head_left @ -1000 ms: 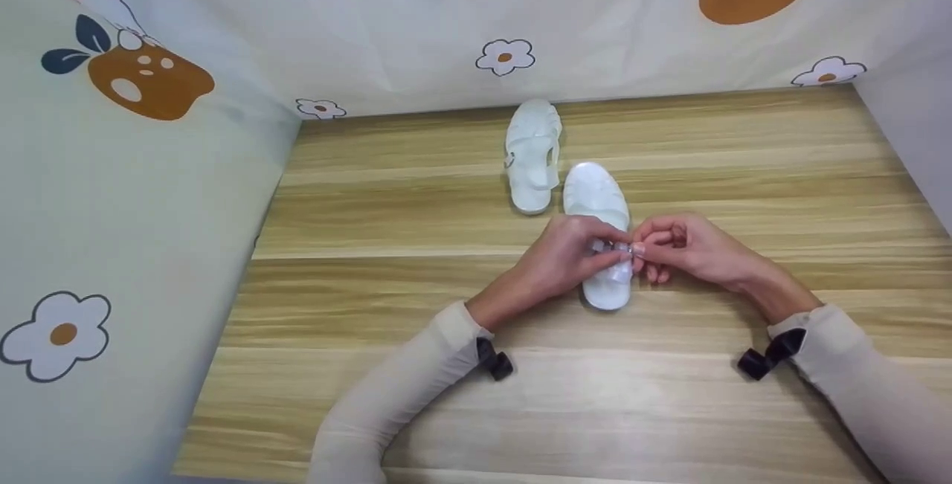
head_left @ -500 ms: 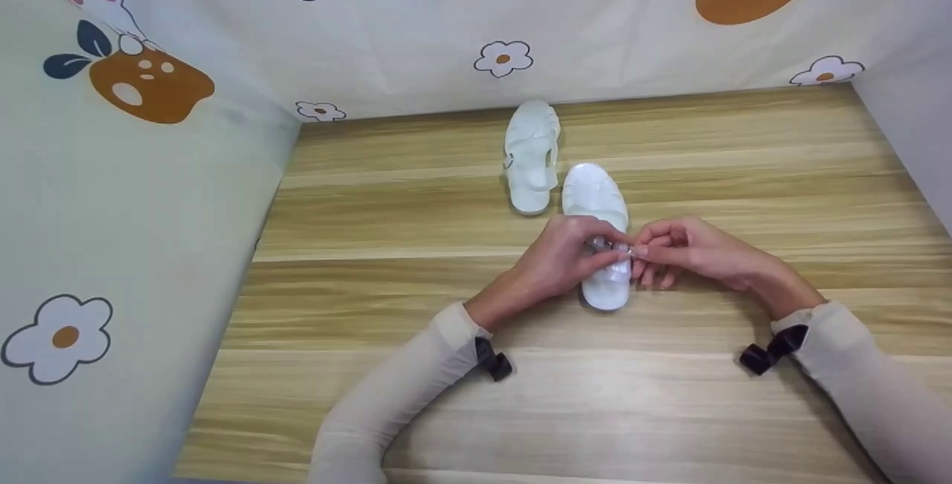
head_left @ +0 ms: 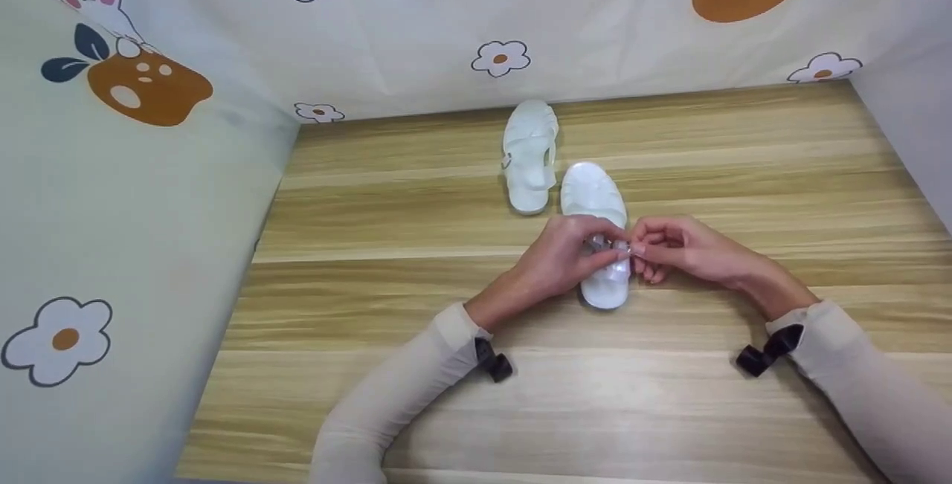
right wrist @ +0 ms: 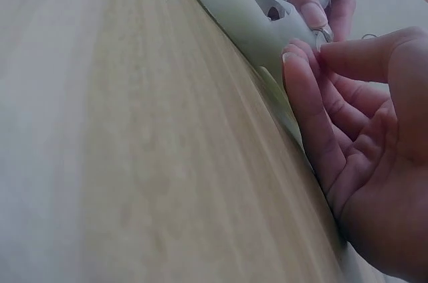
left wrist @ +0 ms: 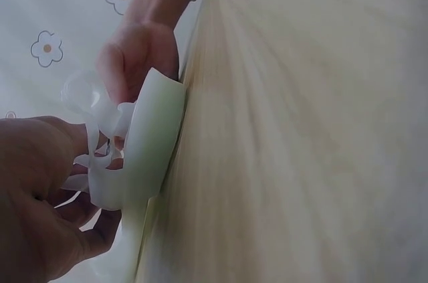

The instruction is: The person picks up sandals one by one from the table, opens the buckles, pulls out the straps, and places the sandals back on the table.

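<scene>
I see two white sandals on the wooden table. The near sandal lies flat in the middle of the table, with its toe pointing away from me. The far sandal lies just beside it, a bit further back and to the left, close to the flower cloth wall.

Both hands are at the heel end of the near sandal. The left hand has its fingers curled round the strap and pinches it near the small buckle. The right hand meets it from the other side. Its thumb and first finger pinch the tip of the strap right at the buckle. Its other fingers hang loose and bent, close to the sandal's side.

I think a few things could go wrong here. The strap is thin and smooth, so it could slip out of the pinch if the fingers let up even a little. The buckle is tiny and half hidden by the fingers, so the strap end could miss it. The sandal is light and nothing holds it down, so a hard pull could drag it or tip it on its side. It could also bump the far sandal, which is very near.
</scene>
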### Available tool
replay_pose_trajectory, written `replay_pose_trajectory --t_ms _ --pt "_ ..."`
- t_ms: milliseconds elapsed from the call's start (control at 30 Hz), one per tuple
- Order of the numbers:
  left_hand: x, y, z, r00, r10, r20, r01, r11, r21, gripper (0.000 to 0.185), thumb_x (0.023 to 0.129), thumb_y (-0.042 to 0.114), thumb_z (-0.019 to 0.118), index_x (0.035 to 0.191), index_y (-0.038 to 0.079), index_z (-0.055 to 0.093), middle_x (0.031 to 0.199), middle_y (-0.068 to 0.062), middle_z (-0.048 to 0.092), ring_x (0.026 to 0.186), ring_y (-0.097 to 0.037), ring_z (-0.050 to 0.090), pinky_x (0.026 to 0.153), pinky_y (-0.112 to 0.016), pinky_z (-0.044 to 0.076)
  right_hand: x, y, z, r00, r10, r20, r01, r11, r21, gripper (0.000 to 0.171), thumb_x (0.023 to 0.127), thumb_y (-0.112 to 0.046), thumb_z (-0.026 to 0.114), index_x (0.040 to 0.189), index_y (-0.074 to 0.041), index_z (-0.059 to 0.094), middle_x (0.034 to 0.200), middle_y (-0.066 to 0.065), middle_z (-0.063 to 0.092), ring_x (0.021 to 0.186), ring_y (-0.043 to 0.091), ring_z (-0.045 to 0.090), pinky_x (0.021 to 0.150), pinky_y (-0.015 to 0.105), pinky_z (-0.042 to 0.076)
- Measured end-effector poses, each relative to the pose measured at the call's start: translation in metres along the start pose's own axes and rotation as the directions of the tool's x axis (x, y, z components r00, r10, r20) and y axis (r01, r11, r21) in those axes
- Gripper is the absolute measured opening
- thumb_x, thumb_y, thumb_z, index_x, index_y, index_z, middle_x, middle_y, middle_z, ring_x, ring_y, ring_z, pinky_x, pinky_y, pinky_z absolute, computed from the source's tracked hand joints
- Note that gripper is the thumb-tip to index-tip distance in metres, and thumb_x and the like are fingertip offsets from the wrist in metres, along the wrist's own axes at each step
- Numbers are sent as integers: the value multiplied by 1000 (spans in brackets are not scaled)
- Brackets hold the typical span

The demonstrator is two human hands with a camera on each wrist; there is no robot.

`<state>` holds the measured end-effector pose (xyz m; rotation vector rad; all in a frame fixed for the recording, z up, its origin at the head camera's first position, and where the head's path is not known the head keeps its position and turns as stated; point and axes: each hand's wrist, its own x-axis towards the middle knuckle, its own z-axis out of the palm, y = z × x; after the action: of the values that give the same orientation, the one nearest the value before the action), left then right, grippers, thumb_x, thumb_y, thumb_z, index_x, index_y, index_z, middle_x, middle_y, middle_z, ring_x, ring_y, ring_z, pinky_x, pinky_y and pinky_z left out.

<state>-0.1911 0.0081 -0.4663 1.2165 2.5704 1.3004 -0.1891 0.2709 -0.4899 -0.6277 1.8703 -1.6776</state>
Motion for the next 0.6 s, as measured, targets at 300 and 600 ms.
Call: replay_pose_trajectory --t_ms 300,600 --pt "1 -1 0 1000 -16 -2 16 999 -33 18 101 21 79 115 10 81 112 -2 84 106 -6 76 95 -10 54 0 0 3 998 4 -56 -5 1000 -16 23 109 -9 64 111 13 60 91 14 74 73 12 70 66 27 63" --pt "0 -2 2 999 -34 -9 34 999 -40 17 100 21 80 114 11 81 110 -1 84 106 -5 76 92 -10 54 0 0 4 998 -1 -56 1 1000 -1 23 109 -9 64 110 13 58 88 13 71 75 12 70 66 28 63"
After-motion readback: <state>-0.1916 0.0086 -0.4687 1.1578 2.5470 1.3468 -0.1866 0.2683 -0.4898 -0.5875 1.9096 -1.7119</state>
